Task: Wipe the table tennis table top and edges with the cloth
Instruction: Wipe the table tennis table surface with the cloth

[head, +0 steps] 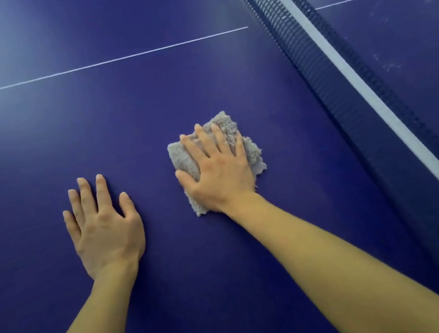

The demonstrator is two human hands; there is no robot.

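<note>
Blue counter (144, 106), looking straight down over both arms. The net (311, 63) cuts diagonally across it, dark mesh with a white tape (358, 85) along the top edge.

The cloth (227, 125) is grey, fluffy and bunched into a rough square. It lies flat on the counter on the person's side of the net, near it but not touching. The right hand (219, 172) sits palm-down on top and covers most of the middle. Cloth sticks out past the fingertips toward the net and also under the heel of the hand. Its fingers (205, 142) are straight and slightly spread, pressing the cloth down rather than gripping it. The thumb is out on the cloth's edge away from the net.

The left hand (104, 229) is farther from the net than the cloth, flat on the bare counter, palm down, holding nothing. Its fingers (102, 191) are straight and fanned a bit too, thumb angled toward the net. There's a clear gap between this hand and the cloth.

A thin white line (107, 61) crosses the counter beyond both hands, runs up to the net and carries on past it. The surface on the far side of the net has pale specks (390, 66) — looks dusty there. Both forearms are bare.
</note>
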